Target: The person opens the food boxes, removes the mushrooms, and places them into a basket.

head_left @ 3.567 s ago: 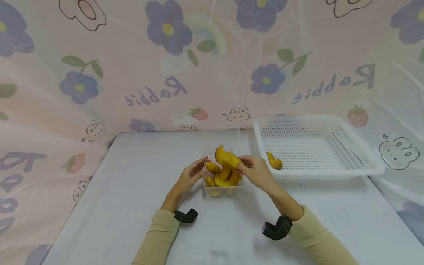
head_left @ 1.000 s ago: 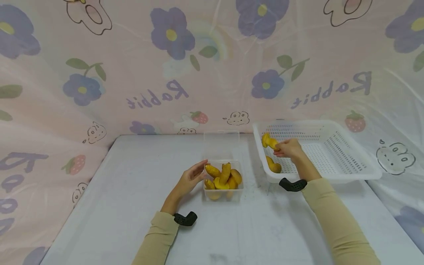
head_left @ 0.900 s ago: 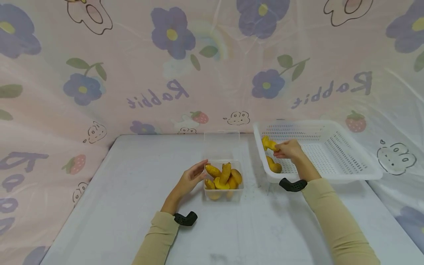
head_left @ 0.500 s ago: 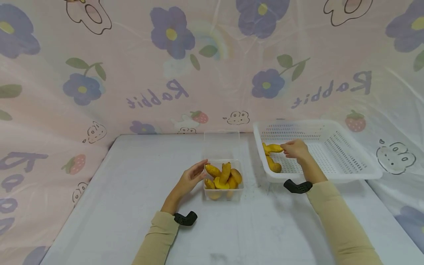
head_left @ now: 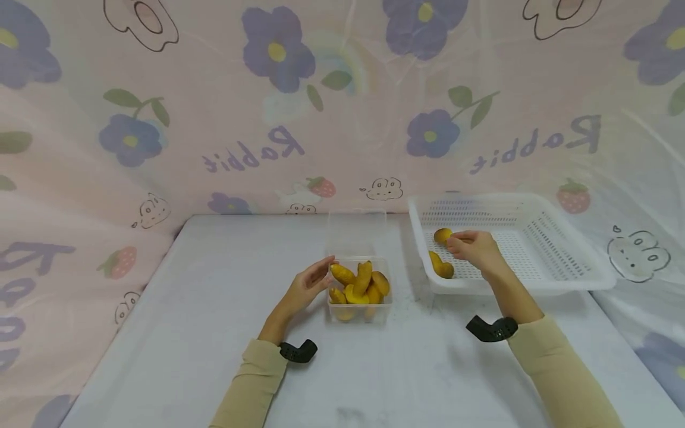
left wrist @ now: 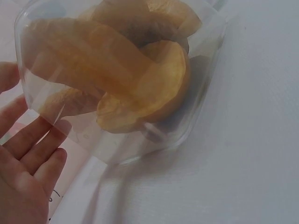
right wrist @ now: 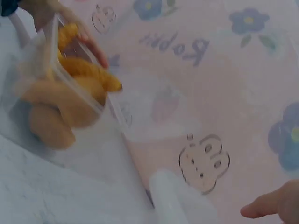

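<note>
My right hand (head_left: 475, 246) is over the left side of a white perforated basket (head_left: 535, 285), its fingertips pinching a yellow mushroom (head_left: 442, 235) whose rounded cap shows. A second yellow mushroom (head_left: 441, 266) lies by the basket's near left corner. In the right wrist view only a fingertip (right wrist: 266, 205) of this hand appears. The left hand (head_left: 307, 289) rests its relaxed fingers along the left side of a clear plastic box (head_left: 360, 313). Several yellow mushrooms (head_left: 363, 279) fill that box. Through its wall, the left wrist view shows a halved mushroom (left wrist: 154, 88) close up.
The box's clear lid (head_left: 357, 229) stands raised behind it. Everything sits on a white table (head_left: 230, 255) backed by a pink floral curtain (head_left: 342, 131). A gap of tabletop separates box and basket.
The right hand has carried a mushroom from the box into the basket. Lately the mushroom has turned there from lying sideways to showing its cap. The left hand has stayed at the box.
</note>
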Motion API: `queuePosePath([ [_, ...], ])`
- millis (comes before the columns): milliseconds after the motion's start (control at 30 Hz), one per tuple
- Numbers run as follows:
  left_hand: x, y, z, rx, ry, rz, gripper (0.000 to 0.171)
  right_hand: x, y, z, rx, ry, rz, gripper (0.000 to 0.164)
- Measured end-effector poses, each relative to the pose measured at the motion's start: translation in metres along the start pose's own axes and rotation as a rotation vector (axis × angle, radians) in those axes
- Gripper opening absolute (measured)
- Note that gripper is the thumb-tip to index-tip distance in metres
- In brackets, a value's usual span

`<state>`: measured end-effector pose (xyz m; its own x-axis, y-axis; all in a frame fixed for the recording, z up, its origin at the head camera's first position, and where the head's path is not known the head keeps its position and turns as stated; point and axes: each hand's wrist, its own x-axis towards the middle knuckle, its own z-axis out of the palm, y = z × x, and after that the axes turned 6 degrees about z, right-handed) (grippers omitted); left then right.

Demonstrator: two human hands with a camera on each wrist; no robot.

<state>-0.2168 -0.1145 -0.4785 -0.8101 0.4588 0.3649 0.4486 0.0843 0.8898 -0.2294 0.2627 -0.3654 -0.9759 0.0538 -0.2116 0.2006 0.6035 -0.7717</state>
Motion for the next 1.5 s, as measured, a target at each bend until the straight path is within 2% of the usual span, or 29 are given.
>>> queuePosePath([
  [200, -0.002, -0.001, 0.002, -0.001, 0.005, -0.014, 0.051, -0.022, -0.012, 0.017, 0.085, 0.005, -0.108, 0.048],
  [433, -0.004, -0.002, 0.005, 0.017, 0.013, -0.031, 0.05, -0.039, -0.027, 0.044, 0.181, -0.077, -0.199, 0.041],
  [667, -0.003, -0.001, 0.003, 0.014, 0.015, -0.02, 0.05, -0.041, -0.036, 0.078, 0.15, -0.153, -0.198, 0.035],
  [967, 0.0, 0.0, -0.001, 0.025, 0.0, 0.013, 0.05, -0.034, -0.05, 0.103, 0.135, -0.135, -0.219, 0.036],
  [1167, 0.0, -0.002, -0.001, 0.004, -0.004, 0.015, 0.051, -0.025, -0.054, 0.113, 0.119, -0.114, -0.193, 0.036],
  [1367, 0.001, -0.002, 0.001, 0.002, 0.004, 0.002, 0.051, -0.021, -0.058, 0.118, 0.054, -0.089, -0.166, 0.036],
  [1500, 0.001, -0.003, 0.0, 0.001, 0.008, -0.004, 0.051, -0.018, -0.062, 0.12, 0.048, -0.105, -0.163, 0.035],
])
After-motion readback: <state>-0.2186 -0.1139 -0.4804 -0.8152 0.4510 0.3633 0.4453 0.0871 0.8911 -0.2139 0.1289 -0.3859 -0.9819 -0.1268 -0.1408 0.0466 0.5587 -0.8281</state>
